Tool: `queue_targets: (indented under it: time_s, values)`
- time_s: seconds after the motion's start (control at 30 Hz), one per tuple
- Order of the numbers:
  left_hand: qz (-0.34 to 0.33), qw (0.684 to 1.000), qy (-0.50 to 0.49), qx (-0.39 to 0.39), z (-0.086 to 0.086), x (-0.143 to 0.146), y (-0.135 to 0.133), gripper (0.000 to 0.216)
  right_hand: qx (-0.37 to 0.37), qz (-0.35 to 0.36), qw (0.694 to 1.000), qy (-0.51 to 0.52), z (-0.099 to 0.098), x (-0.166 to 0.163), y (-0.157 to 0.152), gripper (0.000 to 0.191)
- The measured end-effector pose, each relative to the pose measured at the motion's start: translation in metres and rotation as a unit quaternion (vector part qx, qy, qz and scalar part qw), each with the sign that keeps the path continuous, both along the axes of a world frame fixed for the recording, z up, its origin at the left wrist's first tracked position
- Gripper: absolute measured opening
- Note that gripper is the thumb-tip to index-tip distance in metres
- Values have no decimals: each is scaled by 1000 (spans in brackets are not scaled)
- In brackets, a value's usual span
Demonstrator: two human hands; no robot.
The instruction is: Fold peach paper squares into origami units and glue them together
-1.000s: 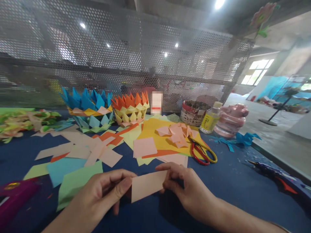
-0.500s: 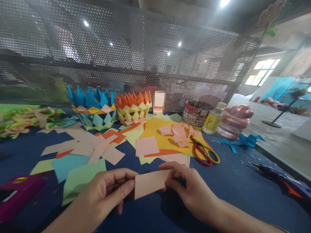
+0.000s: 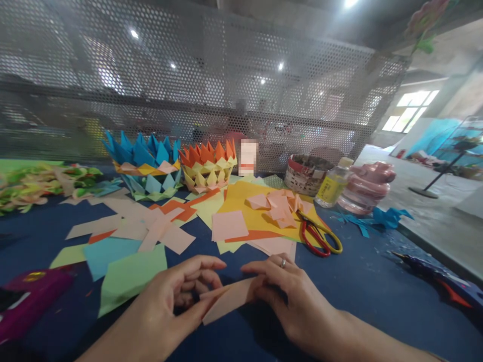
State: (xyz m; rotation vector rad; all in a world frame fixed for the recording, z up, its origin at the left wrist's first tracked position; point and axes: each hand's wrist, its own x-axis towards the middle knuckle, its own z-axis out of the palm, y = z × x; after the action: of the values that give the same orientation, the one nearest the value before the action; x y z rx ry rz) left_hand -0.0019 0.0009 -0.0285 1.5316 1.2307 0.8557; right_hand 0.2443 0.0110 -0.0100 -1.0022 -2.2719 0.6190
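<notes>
Purple tool (image 3: 35,296) and green sheet (image 3: 132,271) left of the left grip (image 3: 177,296), its thumb against the strip (image 3: 232,300) between both hands, pinch unclear, right grip (image 3: 287,289) pinching the strip's right end, scissors (image 3: 310,221) beyond, open counter (image 3: 354,281) rightward to glue gun (image 3: 433,274), edge past it.

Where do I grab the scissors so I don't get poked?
Probably best to hold the scissors by their red and yellow handle loops, coming from the side nearest you. The loops stick out past the yellow paper toward you, while the other end points away, toward the peach paper pieces.
</notes>
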Motion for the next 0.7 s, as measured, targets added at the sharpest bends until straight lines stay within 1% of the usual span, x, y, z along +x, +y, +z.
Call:
queue_targets:
  time_s: [0.13, 0.23, 0.27, 0.37, 0.43, 0.5, 0.57, 0.7]
  values:
    - [-38, 999, 18, 2, -1, 0, -2, 43, 54, 0, 998, -26, 5, -1, -8, 41]
    - [-67, 996, 42, 29, -6, -3, -5, 39, 120, 0, 992, -35, 9, -3, -16, 56]
    - [-78, 995, 49, 39, -8, -4, -7, 39, 143, 11, 989, -40, 10, -4, -18, 57]
    - [-100, 993, 30, 62, -14, -3, -10, 40, 215, 76, 973, -45, 7, -9, -20, 43]
    - [-102, 992, 5, 75, -17, -2, -10, 40, 234, 105, 966, -39, 4, -10, -20, 34]
    - [-95, 991, 11, 94, -18, -1, -9, 41, 232, 98, 967, -32, 2, -9, -20, 28]
    - [-86, 989, 48, 112, -16, -1, -9, 45, 229, 89, 969, -36, 1, -7, -20, 25]
    - [-71, 981, 107, 146, -9, -1, -9, 48, 236, 93, 964, -78, 5, -4, -21, 32]
